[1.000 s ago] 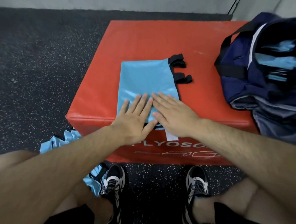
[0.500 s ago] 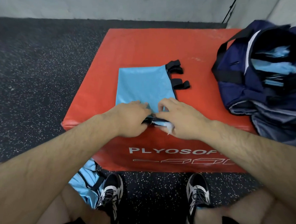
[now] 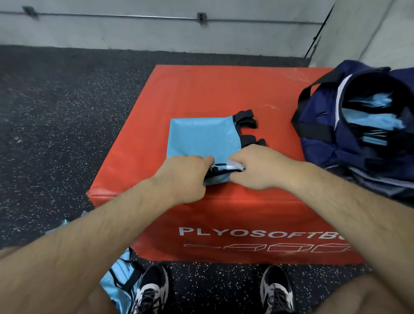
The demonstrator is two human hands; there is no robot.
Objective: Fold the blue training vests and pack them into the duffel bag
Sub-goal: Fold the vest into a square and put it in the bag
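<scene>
Vest [image 3: 200,138] (light blue, black-strapped) lies partly folded.

Left hand [image 3: 185,177], right hand [image 3: 257,168] grip vest [image 3: 200,138] near edge — on box [image 3: 221,88].

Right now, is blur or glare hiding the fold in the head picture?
Head view: fisheye bows the wall rail and red box edges; light is even, no harsh glare on the blue vest; left hand and right hand gripping it read sharp; duffel bag slightly soft.

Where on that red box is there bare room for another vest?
Bare patches: the red box top left of the folded vest, and behind it toward the wall. Crowded: the right side, under the duffel bag.
</scene>
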